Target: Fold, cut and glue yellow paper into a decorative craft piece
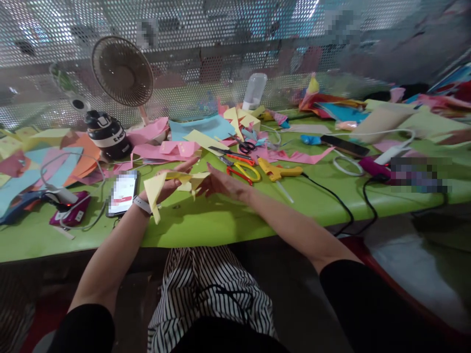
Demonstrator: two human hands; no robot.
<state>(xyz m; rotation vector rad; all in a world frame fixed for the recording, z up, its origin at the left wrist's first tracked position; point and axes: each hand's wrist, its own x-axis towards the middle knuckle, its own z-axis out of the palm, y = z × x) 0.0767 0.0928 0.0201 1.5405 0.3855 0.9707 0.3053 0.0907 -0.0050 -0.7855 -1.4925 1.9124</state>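
Observation:
A piece of folded yellow paper (156, 189), with pointed flaps hanging down, is held up over the near edge of the green table. My left hand (170, 186) grips it from behind and below, with a fingertip stretched out past it. At the paper's other end, my right hand (222, 182) has its fingers on the right flap; part of the grip is hidden. Just beyond my right hand lie yellow-and-red scissors (245, 171), a second pair of dark scissors (245, 144) and a yellow glue gun (277, 170) with a glue stick (285, 192) by it.
To the left are a phone (123, 192), a purple power socket (71, 212) with cables, a black bottle (107, 135) and a fan (123, 71). Coloured paper sheets (198, 128) cover the back of the green table (206, 225). Another phone (345, 145) and cords lie right.

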